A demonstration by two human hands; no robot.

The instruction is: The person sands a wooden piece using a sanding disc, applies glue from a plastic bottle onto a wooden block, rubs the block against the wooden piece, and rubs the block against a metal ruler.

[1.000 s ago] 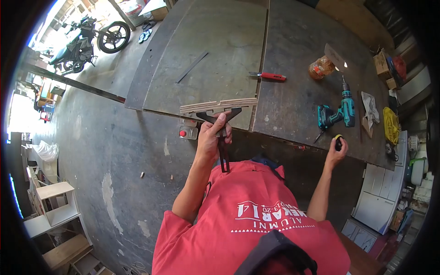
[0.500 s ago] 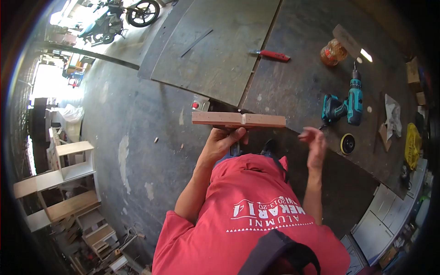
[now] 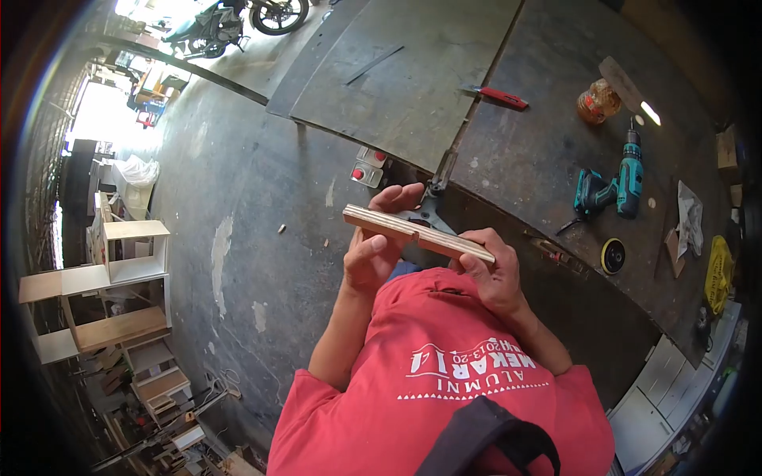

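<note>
A narrow piece of plywood [image 3: 421,232] is held out in front of my shirt, its striped layered edge facing up and a small notch near its middle. My left hand [image 3: 371,258] holds the left end, thumb on the near side and fingers on the far side. At the other end, my right hand [image 3: 496,274] grips the board between thumb and fingers. Just beyond the board is a grey metal fitting [image 3: 431,213] at the table edge, partly hidden by the wood.
On the dark worktable [image 3: 548,151] lie a red-handled cutter [image 3: 502,97], a teal cordless drill [image 3: 629,178], a jar [image 3: 598,103], a round black pad [image 3: 613,256] and a yellow bag [image 3: 718,274]. Wooden shelving [image 3: 131,274] stands left; a motorcycle [image 3: 214,32] is at upper left.
My right hand has come in from the right and taken hold of the board's right end. The board has tilted, right end lower, and now shows its layered edge. The camera view has shifted slightly.
</note>
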